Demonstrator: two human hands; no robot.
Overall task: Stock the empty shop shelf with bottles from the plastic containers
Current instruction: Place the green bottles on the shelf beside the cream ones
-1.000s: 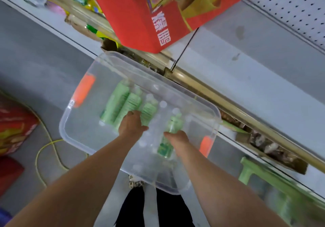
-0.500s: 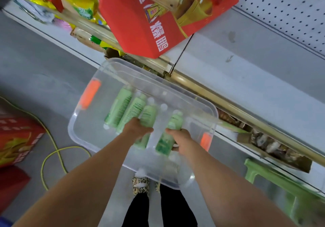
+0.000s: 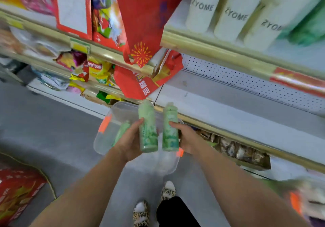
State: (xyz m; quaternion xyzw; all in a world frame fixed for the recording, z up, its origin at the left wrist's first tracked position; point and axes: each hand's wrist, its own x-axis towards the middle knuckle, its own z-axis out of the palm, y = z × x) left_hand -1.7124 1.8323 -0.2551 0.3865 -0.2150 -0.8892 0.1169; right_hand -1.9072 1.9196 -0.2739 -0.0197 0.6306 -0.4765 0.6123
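Both hands have come up out of the clear plastic container, each lifting a bottle that lay flat inside it a moment ago. The left hand is wrapped round the lower half of the first green bottle, thumb across its front. The right hand grasps the second green bottle from the right, fingertips curled onto its label. The two bottles are held nearly upright, caps pointing up and away, side by side and just apart.

Below and behind them is the container, with an orange latch at its far end. A third green bottle lies inside, partly hidden by the left hand.

Just beyond the bottle caps runs the gold rail of the empty grey shelf, backed by a perforated panel. A red bag hangs over the shelf's left end. On the shelf above stand white bottles marked ZYOME. To the left are snack packets, among them a yellow crisp bag. Under the empty shelf, a lower shelf holds small packets.

On the grey floor are the person's leopard-print slippers, with a red carton at the lower left.
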